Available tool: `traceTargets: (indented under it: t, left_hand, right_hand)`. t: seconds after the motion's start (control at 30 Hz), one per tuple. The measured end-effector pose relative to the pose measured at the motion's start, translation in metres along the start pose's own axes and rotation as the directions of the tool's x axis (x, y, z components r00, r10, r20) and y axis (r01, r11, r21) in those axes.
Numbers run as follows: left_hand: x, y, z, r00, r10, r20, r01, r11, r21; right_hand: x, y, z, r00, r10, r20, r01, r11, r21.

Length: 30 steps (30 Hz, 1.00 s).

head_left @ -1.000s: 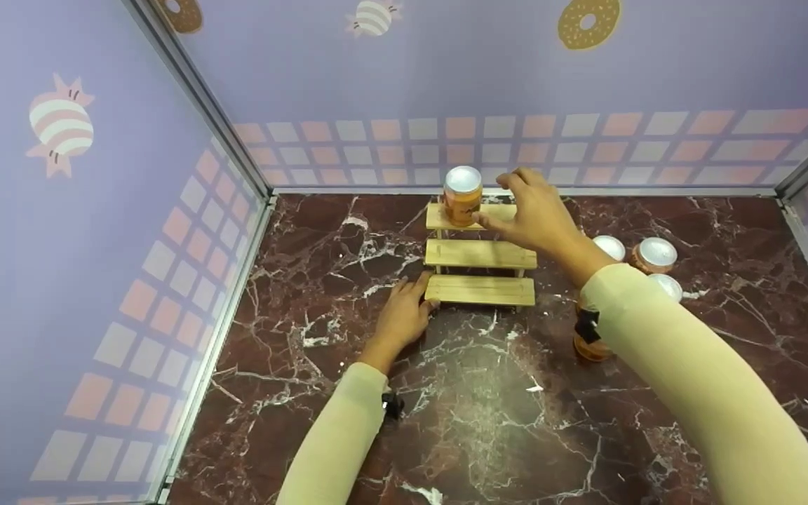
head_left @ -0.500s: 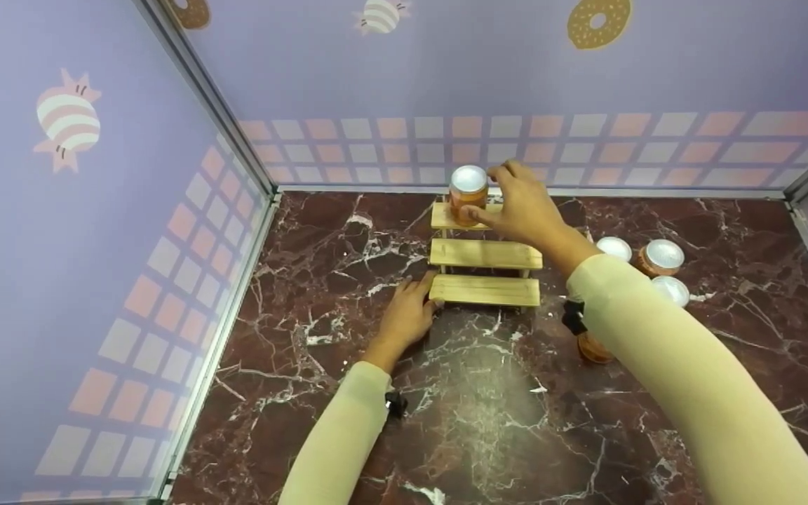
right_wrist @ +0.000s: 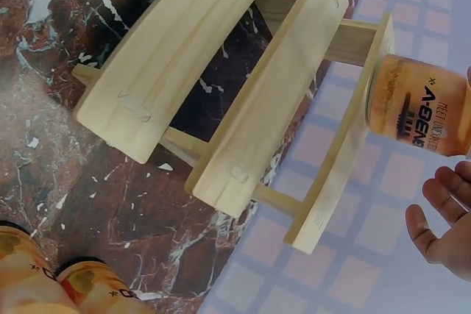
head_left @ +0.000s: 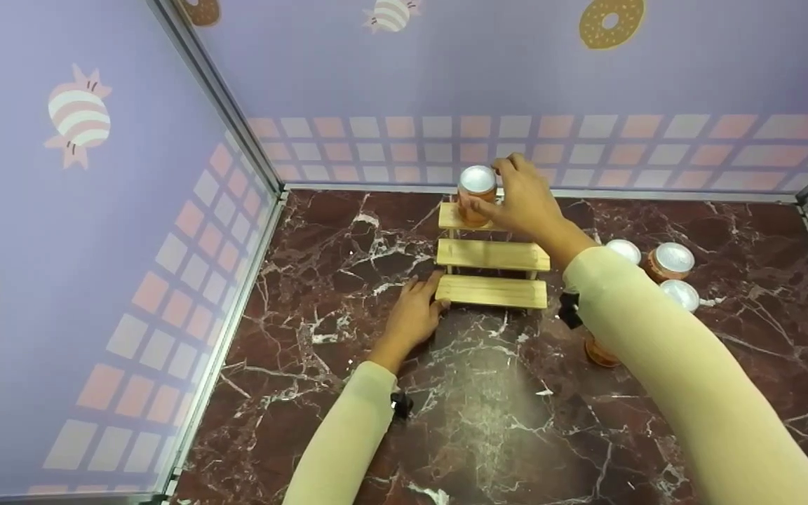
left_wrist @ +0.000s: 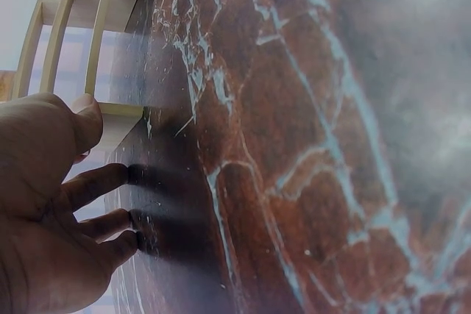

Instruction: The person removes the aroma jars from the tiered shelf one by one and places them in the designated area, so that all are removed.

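Note:
A three-step wooden display stand [head_left: 492,254] stands on the marbled tabletop near the back wall. On its top step is an orange can [head_left: 475,203] with a silver lid; printed lettering shows in the right wrist view. My right hand [head_left: 527,200] holds that can from the right, thumb across its front and index finger at its far side; the other fingers curl beside it, apart from it. My left hand [head_left: 411,315] holds the left end of the lowest step, thumb at the front corner. Its lower fingers [left_wrist: 110,229] bend loosely close to the tabletop.
Several more orange cans, including one silver-lidded can [head_left: 672,261], stand right of the stand, and another can [head_left: 599,353] is partly hidden under my right sleeve [head_left: 628,315]. A patterned back wall [head_left: 376,84] rises close behind the stand; a left wall [head_left: 130,280] borders the tabletop.
My right hand has moved left onto the can, its thumb now across the can's front and the gap beside the index finger closed. The left hand stays at the stand; the view has shifted slightly.

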<state>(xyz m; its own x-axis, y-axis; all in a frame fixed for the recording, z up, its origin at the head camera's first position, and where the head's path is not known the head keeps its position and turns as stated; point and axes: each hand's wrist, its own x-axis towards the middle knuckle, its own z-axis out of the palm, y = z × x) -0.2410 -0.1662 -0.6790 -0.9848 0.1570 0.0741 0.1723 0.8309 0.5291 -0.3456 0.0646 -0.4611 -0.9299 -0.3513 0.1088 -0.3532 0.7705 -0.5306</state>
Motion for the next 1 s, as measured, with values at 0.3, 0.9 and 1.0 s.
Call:
traceTargets:
  t: [0.3, 0.9, 1.0]
  left_hand:
    - [0.0004, 0.0016, 0.0035, 1.0, -0.01, -0.007, 0.01, 1.0, -0.028]
    - [0.0005, 0.0011, 0.0018, 1.0, -0.021, -0.01, 0.021, 1.0, -0.005]
    - [-0.0003, 0.0004, 0.0009, 0.999, -0.031, -0.008, 0.031, 1.0, -0.003]
  right_hand:
    - [0.0027, -0.0048, 0.0013, 1.0, 0.021, 0.013, -0.022, 1.0, 0.022]
    - [0.0011, -0.0007, 0.0026, 1.0, -0.028, -0.014, 0.028, 0.999, 0.039]
    - [-0.0012, 0.0007, 0.0019, 0.998, -0.046, -0.03, 0.047, 0.998, 0.039]
